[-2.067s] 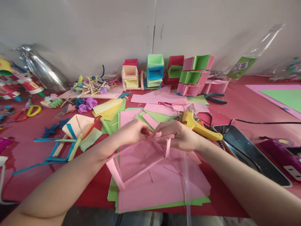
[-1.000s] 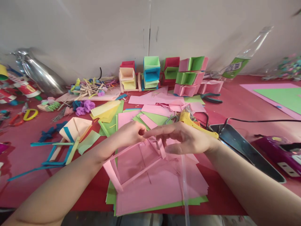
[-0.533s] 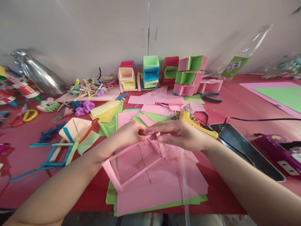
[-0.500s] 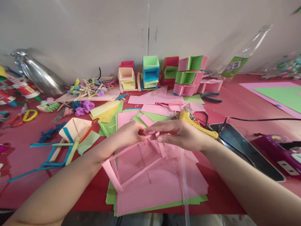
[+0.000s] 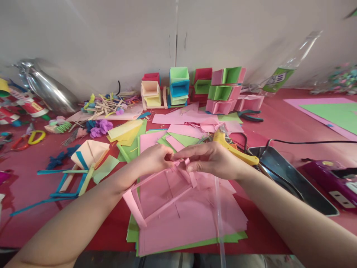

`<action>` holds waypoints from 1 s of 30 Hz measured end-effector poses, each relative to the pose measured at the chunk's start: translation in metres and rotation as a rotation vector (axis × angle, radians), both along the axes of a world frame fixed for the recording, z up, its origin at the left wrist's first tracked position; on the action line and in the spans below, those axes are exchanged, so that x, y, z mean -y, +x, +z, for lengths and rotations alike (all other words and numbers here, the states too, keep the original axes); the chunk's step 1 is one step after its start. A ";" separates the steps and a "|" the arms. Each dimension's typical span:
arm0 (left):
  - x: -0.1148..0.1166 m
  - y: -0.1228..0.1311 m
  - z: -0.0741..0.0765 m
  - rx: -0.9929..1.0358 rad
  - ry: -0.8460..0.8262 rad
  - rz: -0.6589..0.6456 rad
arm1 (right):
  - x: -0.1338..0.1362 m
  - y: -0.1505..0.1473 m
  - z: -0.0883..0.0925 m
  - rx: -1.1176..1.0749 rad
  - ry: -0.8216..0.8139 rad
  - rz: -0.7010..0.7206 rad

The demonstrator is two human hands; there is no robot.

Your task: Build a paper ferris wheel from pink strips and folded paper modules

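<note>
A pink paper frame [image 5: 167, 203] made of folded strips tilts over a stack of pink paper sheets [image 5: 195, 223]. My left hand [image 5: 157, 157] is closed, pinching the frame's upper corner between thumb and fingers. From the other side my right hand [image 5: 213, 158] closes on the same corner, its fingers and thumb around a small upright pink strip. The exact contact between the fingertips is partly hidden. A yellow hot glue gun [image 5: 234, 152] lies just behind my right hand, and a clear glue stick [image 5: 219, 219] hangs down below that wrist.
Stacked coloured paper boxes [image 5: 178, 87] line the wall. On the left are a paper chair-like model [image 5: 75, 178], scissors [image 5: 35, 137] and a steel jug [image 5: 51, 87]. To the right stand a black tray [image 5: 292, 178], a purple power strip [image 5: 329, 182], pliers [image 5: 251, 116] and a glass bottle [image 5: 290, 67].
Almost nothing differs. The fingers of my right hand have shifted slightly at the pink corner, and the whole view has moved a touch.
</note>
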State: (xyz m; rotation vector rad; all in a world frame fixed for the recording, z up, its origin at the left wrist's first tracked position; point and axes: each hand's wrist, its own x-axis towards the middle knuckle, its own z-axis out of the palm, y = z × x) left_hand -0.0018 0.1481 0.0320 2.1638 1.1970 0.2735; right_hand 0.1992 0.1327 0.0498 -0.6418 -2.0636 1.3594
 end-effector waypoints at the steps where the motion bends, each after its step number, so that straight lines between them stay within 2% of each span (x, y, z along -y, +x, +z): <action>1: 0.000 0.000 0.000 0.004 -0.001 -0.005 | 0.000 0.001 -0.001 -0.001 -0.021 0.010; 7: 0.000 0.001 0.000 0.041 0.010 -0.046 | 0.000 0.002 -0.001 -0.079 -0.097 0.067; 9: 0.000 0.001 0.001 0.029 0.026 -0.047 | 0.001 0.000 0.000 -0.091 -0.109 0.032; 13: 0.001 0.001 0.001 -0.009 0.041 -0.008 | 0.000 -0.005 -0.002 -0.146 -0.122 -0.127; 17: 0.001 0.001 0.000 -0.036 0.068 0.005 | 0.000 -0.008 -0.003 -0.156 -0.087 -0.205; 23: 0.002 0.001 0.003 -0.119 0.118 -0.035 | 0.001 -0.004 0.001 -0.061 0.033 -0.142; 30: 0.005 0.000 0.008 -0.289 0.442 -0.244 | 0.001 -0.008 -0.002 -0.088 -0.072 -0.259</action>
